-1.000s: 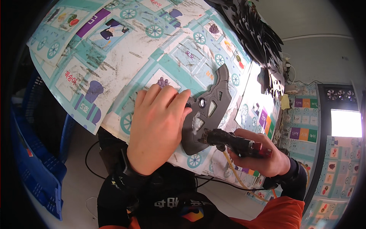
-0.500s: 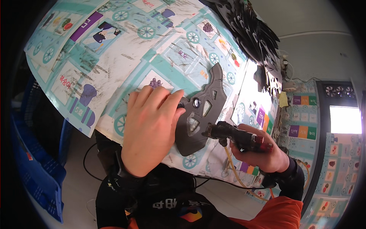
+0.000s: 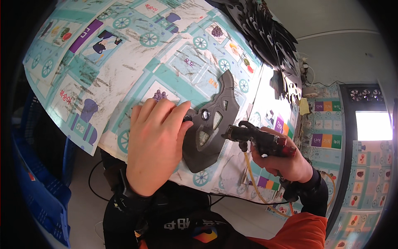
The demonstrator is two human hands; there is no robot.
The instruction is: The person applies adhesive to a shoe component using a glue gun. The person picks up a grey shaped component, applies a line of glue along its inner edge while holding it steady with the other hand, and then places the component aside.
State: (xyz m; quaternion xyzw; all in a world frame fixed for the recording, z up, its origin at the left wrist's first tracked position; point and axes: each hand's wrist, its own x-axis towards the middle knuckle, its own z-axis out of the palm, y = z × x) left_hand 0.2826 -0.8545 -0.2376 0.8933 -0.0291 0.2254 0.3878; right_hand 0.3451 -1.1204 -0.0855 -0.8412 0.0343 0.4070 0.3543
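A dark grey curved plastic part (image 3: 209, 153) with several cut-out windows and a round hole lies tilted over the paper-covered table. My left hand (image 3: 154, 139) grips its left edge at a small dark stub, thumb and fingers closed, the back of the hand facing up. In my right hand (image 3: 288, 166) is a black spray gun (image 3: 259, 140) with red at its rear end. Its nozzle points left at the part's right edge, a little apart from it. A yellowish hose (image 3: 251, 174) hangs from the gun.
Printed paper sheets (image 3: 120, 66) with dark streaks cover the table. Many dark grey parts (image 3: 265, 33) lie heaped at its far right. A blue plastic crate (image 3: 45, 199) stands at the left, below the table. A dark-framed window (image 3: 373, 125) is at the right.
The part and both hands sit slightly farther left in the picture, as does the table. The spray gun's nozzle remains beside the part's right edge; both grips are unchanged.
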